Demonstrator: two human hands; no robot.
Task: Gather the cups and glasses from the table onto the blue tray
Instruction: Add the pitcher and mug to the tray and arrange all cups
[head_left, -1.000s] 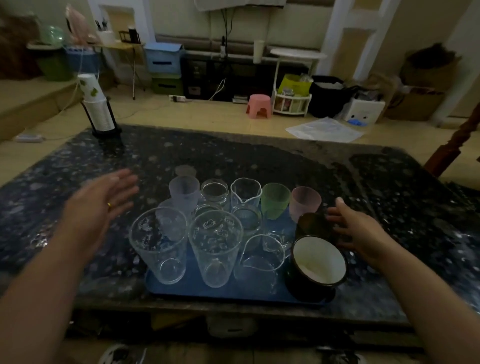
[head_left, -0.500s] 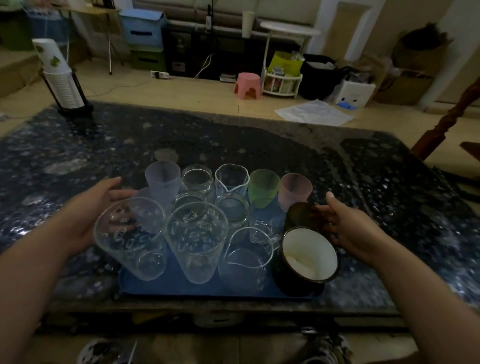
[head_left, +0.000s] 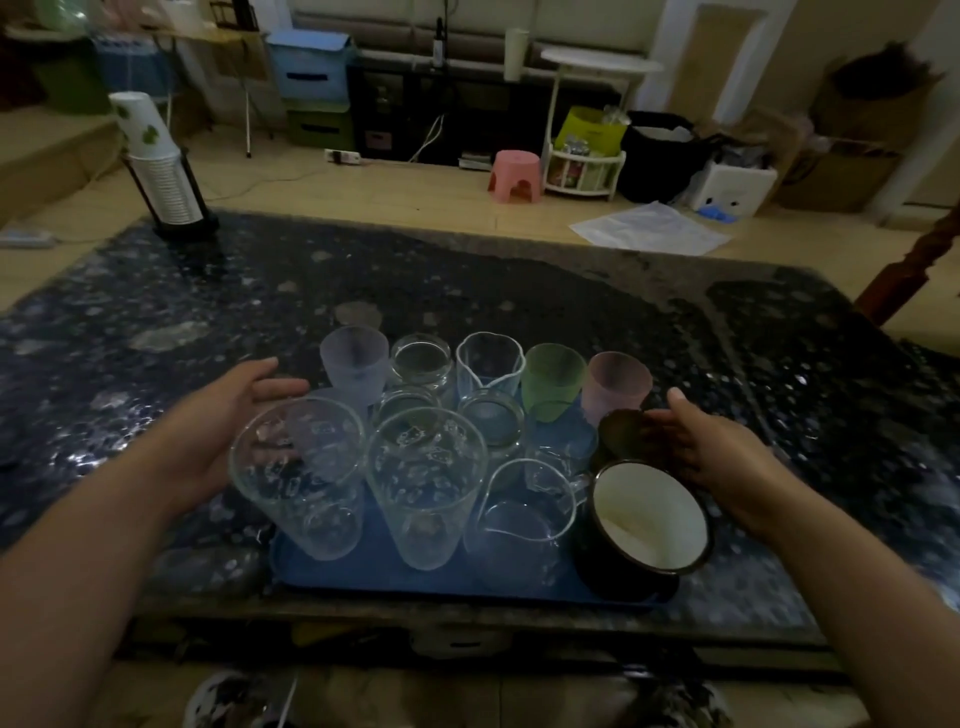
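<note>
On the dark speckled tabletop (head_left: 519, 291) near its front edge sits the blue tray (head_left: 363, 577), and I see the cups and glasses all gathered on it. I count three frosted cups: one pale purple (head_left: 355, 364), one green (head_left: 552, 381) and one pink (head_left: 614, 387). I count two tall clear glasses (head_left: 301, 483) at the front left. I count two dark mugs at the right: a big one with a white inside (head_left: 647, 525) and a smaller one (head_left: 621, 431) behind it. Between them stand more clear glasses and little glass pitchers; they overlap, so I cannot count those for sure.

My left hand (head_left: 228, 421) is open with fingers spread, just beside the left tall glass, and I cannot tell if it touches the glass. My right hand (head_left: 717, 457) is open too, fingers loose, resting against the smaller dark mug.

One stack of paper cups (head_left: 158, 166) stands in a black holder at the far left corner. One pink stool (head_left: 514, 174) is on the floor beyond.

A second ago my left hand was raised and away from the tray. Now it is down by the tray's left side. My right hand has stayed by the mugs. The cups have not moved.
</note>
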